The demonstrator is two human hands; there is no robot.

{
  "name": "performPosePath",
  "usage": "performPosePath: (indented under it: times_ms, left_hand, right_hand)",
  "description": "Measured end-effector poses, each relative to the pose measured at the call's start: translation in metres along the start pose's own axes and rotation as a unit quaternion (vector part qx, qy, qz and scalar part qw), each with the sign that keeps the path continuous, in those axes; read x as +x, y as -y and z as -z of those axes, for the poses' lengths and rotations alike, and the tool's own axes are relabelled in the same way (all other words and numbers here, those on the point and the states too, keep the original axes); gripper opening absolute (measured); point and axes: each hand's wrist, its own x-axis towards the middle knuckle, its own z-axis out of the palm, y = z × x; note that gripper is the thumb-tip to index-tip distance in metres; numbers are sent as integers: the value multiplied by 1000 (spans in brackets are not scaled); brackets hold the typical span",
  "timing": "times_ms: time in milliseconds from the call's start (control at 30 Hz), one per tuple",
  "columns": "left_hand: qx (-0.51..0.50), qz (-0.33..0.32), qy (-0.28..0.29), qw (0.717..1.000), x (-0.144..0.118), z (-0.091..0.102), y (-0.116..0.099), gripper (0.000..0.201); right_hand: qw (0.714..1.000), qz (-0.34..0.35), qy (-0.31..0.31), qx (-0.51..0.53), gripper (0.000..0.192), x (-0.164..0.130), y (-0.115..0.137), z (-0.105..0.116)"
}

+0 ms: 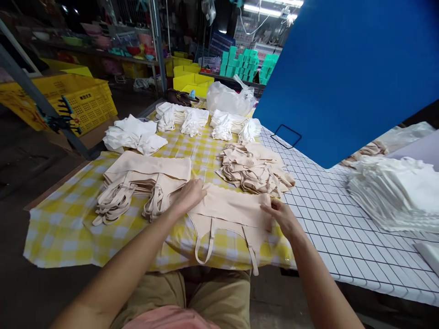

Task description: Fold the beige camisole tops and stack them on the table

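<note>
A beige camisole-style bra top (233, 205) lies spread flat in front of me, its straps hanging toward the table's front edge. My left hand (192, 195) pinches its upper left corner. At the upper right corner, my right hand (279, 214) has thumb and fingers closed on the fabric. Left of it sits a neat stack of folded beige tops (147, 167) with bundled straps. Behind my right hand is a loose heap of beige tops (255, 167).
Folded white stacks (235, 122) and a crumpled white pile (133, 132) lie farther back on the yellow checked cloth (68, 228). A large blue panel (343, 68) rises at right, above white garments (394, 192). Yellow crates (85, 105) stand at left.
</note>
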Motion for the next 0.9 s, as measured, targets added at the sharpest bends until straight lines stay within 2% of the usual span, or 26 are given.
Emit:
performPosePath:
  times_ms: [67,133,233,300,333,400,467,533,600,700,900]
  left_hand:
    - [-83,-14,-31,996,1,11,-1,9]
    - [-189,-59,-83,977,3,28,-3,15]
    - [-313,-155,-173,921,3,58,-6,19]
    - [-352,-202,-201,891,-3,71,-3,21]
    - [-354,-223,-201,886,-8,73,0,22]
    - [-325,-261,-174,892,-22,67,13,19]
    - [-258,-292,-135,911,-40,47,30,13]
    - [-170,-330,-106,923,-60,20,46,23]
    - [-89,-370,-89,921,-79,-5,58,29]
    - [-28,-407,-78,910,-101,-27,67,30]
    - [-13,-413,-86,906,-112,-32,75,37]
  right_hand:
    - [997,-23,35,63,28,-5,12,10]
    - [991,-16,27,128,31,-8,29,19]
    - [980,71,-63,175,31,-14,52,34]
    - [972,149,-105,149,23,-20,60,43]
    - [970,184,-106,119,20,-25,61,46]
    - [969,233,-71,43,16,-37,53,47]
    - [969,246,-9,-31,12,-51,35,42]
    - [970,224,47,-86,5,-67,11,30]
    - [971,187,84,-122,6,-83,-13,17]
    - [971,159,91,-155,13,-104,-37,4]
    - [946,218,52,-236,22,-120,-53,5]
